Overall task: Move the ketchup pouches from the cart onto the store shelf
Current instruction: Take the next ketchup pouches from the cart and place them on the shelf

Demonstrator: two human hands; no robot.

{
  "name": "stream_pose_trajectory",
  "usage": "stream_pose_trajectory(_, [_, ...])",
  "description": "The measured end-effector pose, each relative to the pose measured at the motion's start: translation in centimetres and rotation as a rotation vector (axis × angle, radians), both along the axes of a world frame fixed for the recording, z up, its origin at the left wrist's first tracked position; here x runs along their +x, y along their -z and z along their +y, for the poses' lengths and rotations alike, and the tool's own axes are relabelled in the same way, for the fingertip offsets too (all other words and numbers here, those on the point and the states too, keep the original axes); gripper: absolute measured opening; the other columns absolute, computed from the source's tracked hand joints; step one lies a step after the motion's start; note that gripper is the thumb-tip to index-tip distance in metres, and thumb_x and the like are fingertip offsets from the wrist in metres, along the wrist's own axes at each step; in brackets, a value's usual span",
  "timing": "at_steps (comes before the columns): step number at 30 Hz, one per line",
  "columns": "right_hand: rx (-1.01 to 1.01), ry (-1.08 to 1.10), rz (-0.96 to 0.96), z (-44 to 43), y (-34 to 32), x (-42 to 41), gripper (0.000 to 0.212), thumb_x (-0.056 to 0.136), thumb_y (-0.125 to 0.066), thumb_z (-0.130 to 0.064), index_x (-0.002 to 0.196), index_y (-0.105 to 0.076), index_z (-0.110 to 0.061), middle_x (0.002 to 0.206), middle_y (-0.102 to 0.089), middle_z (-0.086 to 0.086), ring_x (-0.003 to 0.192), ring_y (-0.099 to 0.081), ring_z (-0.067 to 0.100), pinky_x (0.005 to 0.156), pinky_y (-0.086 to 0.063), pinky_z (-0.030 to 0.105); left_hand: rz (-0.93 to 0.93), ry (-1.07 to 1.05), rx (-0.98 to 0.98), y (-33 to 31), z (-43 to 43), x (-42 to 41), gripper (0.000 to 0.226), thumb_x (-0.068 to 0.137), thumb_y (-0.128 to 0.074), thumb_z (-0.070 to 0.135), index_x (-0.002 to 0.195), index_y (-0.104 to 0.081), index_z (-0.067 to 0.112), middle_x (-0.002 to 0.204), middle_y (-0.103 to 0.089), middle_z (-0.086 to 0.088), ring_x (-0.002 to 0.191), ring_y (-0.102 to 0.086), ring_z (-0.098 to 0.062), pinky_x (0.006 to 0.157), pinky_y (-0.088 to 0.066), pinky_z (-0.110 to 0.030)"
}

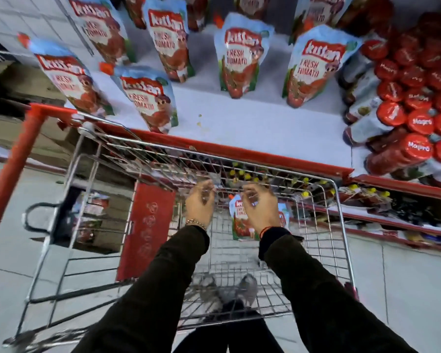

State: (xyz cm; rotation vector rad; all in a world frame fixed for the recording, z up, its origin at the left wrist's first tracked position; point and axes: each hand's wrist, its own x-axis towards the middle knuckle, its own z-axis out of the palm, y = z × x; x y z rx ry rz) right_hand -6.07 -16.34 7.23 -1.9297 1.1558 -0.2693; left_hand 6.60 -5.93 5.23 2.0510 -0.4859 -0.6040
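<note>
Several blue-and-red ketchup pouches stand upright on the white store shelf (252, 123), among them one at the front left (148, 98) and one in the middle (239, 57). A wire shopping cart (341, 225) is parked against the shelf's red edge. At least one ketchup pouch (239, 220) lies in the cart's basket, partly hidden by my right hand (261, 207). My left hand (200, 202) hovers over the basket beside it. Both hands have their fingers curled and apart, and neither holds anything.
Red-capped jars (418, 121) fill the right end of the shelf. A lower shelf (367, 197) holds yellow-capped items. A red shelf post (18, 159) stands at the left. A red panel (145, 225) hangs inside the cart. My feet show through the cart's mesh.
</note>
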Motion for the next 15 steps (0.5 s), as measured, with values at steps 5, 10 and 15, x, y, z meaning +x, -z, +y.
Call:
stream_pose_trajectory(5, [0.132, 0.068, 0.189, -1.4, 6.5, -4.1, 0.024, 0.091, -0.065, -0.024, 0.111, -0.07, -0.011, 0.105, -0.075, 0.011, 0.091, -0.071, 0.029, 0.082, -0.058, 0.035, 0.078, 0.047, 0.154, 7.1, -1.1, -3.3, 0.024, 0.094, -0.057, 0.009, 0.117, -0.064, 0.003, 0.113, -0.07, -0.015, 0.092, -0.066, -0.024, 0.075, -0.051, -0.022])
stream_pose_trajectory(10, [0.201, 0.106, 0.378, -3.1, 12.4, -6.6, 0.032, 0.091, -0.066, -0.027, 0.118, -0.07, -0.011, 0.119, -0.073, 0.01, 0.111, -0.067, 0.027, 0.094, -0.051, 0.031, 0.171, 0.075, 0.324, 13.3, -2.7, -4.6, 0.027, 0.096, -0.055, 0.013, 0.12, -0.066, 0.007, 0.114, -0.07, -0.014, 0.085, -0.067, -0.029, 0.071, -0.051, -0.028])
stream_pose_trajectory(15, [0.19, 0.12, 0.401, -4.5, 15.7, -8.0, 0.031, 0.089, -0.066, -0.024, 0.114, -0.072, -0.006, 0.114, -0.074, 0.015, 0.109, -0.068, 0.03, 0.096, -0.052, 0.032, 0.151, 0.081, 0.44, 17.3, -4.7, -5.2, 0.03, 0.095, -0.056, 0.018, 0.121, -0.064, 0.005, 0.118, -0.07, -0.015, 0.105, -0.067, -0.033, 0.085, -0.051, -0.031])
